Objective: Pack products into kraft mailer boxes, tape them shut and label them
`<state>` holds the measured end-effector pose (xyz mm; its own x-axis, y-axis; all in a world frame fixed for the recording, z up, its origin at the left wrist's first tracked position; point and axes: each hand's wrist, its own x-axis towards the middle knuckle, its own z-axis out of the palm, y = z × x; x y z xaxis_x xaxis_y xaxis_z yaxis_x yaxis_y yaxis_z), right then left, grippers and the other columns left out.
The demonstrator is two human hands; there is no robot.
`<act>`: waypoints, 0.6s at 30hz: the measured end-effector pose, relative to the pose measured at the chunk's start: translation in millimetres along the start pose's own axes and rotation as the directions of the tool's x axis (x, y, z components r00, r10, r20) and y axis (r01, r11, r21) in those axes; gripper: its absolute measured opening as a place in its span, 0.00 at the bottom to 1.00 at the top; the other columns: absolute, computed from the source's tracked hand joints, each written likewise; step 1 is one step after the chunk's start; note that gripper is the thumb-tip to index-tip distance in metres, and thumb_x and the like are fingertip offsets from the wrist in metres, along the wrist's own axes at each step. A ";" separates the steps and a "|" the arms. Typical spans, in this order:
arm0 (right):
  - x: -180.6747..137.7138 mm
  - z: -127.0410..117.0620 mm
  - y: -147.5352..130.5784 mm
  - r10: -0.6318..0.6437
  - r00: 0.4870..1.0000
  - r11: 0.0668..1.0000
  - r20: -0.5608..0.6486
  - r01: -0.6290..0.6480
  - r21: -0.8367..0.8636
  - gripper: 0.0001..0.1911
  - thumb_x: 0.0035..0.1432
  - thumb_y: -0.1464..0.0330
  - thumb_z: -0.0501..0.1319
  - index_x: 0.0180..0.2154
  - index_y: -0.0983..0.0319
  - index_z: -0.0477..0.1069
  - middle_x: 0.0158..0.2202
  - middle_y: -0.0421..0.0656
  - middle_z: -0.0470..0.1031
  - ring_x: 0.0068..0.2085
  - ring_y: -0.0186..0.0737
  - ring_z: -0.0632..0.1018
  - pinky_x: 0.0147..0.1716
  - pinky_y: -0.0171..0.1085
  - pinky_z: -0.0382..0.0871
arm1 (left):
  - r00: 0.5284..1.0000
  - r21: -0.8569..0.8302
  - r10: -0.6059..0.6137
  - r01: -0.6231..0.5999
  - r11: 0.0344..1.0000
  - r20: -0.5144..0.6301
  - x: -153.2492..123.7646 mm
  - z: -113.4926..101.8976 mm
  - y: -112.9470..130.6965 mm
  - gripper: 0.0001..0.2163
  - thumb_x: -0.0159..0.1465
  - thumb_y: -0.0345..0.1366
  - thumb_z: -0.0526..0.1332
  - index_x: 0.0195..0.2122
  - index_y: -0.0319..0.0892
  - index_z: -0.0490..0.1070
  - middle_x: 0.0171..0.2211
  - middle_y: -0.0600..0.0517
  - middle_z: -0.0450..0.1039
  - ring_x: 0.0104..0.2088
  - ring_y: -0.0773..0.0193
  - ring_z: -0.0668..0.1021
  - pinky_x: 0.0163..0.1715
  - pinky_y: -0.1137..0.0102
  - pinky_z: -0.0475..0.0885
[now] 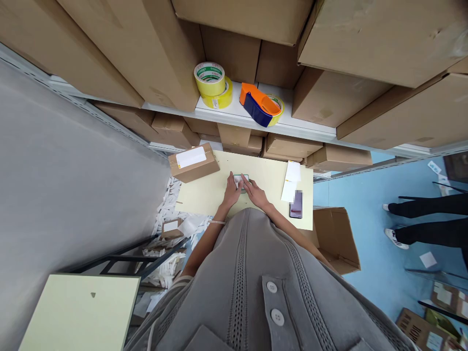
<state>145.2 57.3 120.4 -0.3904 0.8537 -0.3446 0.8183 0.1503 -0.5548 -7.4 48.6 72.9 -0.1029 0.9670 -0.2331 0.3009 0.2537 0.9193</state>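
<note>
A small flat rectangular item (238, 179), white with a dark green edge, lies between my hands at the middle of the pale yellow table (256, 168). My left hand (231, 192) grips its left side, thumb across the top. From the right, my right hand (257, 195) holds it too, with fingers laid over its upper face. My fingers cover much of it, so its exact kind cannot be made out. White label sheets (292, 172) and a phone (296, 204) lie to the right of my right hand. At the table's back left sits a taped cardboard box (197, 168) with a white label.
A shelf (234, 113) above the table bears yellow tape rolls (209, 80), an orange and blue tape dispenser (260, 105) and several cartons. An open carton (334, 239) stands right of the table. A person's legs (427, 219) show at far right.
</note>
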 end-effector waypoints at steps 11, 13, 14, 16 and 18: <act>-2.9 1.9 2.1 -0.015 1.000 0.997 -0.025 0.016 0.075 0.29 0.72 0.55 0.38 0.71 0.43 0.37 0.64 0.46 0.61 0.53 0.50 0.75 0.46 0.47 0.73 | 0.997 -0.233 -0.022 0.040 0.972 0.080 5.5 3.6 -20.4 0.33 0.69 0.59 0.40 0.71 0.49 0.41 0.73 0.47 0.39 0.72 0.59 0.49 0.69 0.62 0.50; -3.5 3.0 1.8 -0.017 1.000 0.997 -0.022 0.019 0.077 0.29 0.72 0.55 0.38 0.71 0.43 0.38 0.64 0.46 0.60 0.53 0.50 0.75 0.47 0.47 0.73 | 0.998 -0.233 -0.001 0.014 0.972 0.059 6.2 4.3 -22.4 0.31 0.70 0.57 0.43 0.70 0.48 0.45 0.72 0.45 0.44 0.71 0.59 0.52 0.68 0.61 0.51; -4.1 3.4 1.7 -0.020 1.000 0.996 -0.023 0.021 0.083 0.29 0.71 0.55 0.38 0.71 0.43 0.38 0.64 0.46 0.60 0.54 0.50 0.75 0.47 0.47 0.73 | 0.999 -0.216 0.008 0.003 0.976 0.049 6.3 4.4 -23.1 0.31 0.70 0.57 0.45 0.69 0.47 0.47 0.71 0.44 0.46 0.71 0.58 0.53 0.68 0.61 0.51; -5.1 3.8 1.9 -0.024 0.999 0.993 -0.033 0.028 0.115 0.29 0.71 0.54 0.39 0.71 0.43 0.37 0.64 0.46 0.61 0.53 0.49 0.75 0.47 0.47 0.73 | 0.999 -0.176 0.018 -0.013 0.984 0.030 6.7 4.7 -24.1 0.30 0.70 0.55 0.48 0.68 0.46 0.49 0.69 0.42 0.49 0.70 0.57 0.55 0.68 0.59 0.51; -4.5 3.6 2.8 -0.026 0.998 0.985 -0.053 0.035 0.169 0.31 0.71 0.54 0.39 0.71 0.44 0.35 0.64 0.45 0.62 0.52 0.47 0.75 0.47 0.46 0.72 | 1.000 -0.152 0.025 -0.023 0.988 0.013 7.9 5.0 -24.9 0.28 0.70 0.53 0.49 0.66 0.44 0.52 0.67 0.41 0.53 0.68 0.56 0.58 0.67 0.58 0.53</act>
<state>147.7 52.1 117.7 -0.3888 0.8748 -0.2892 0.7208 0.0933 -0.6868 -11.0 50.1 46.6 -0.0833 0.9732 -0.2142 0.1552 0.2250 0.9619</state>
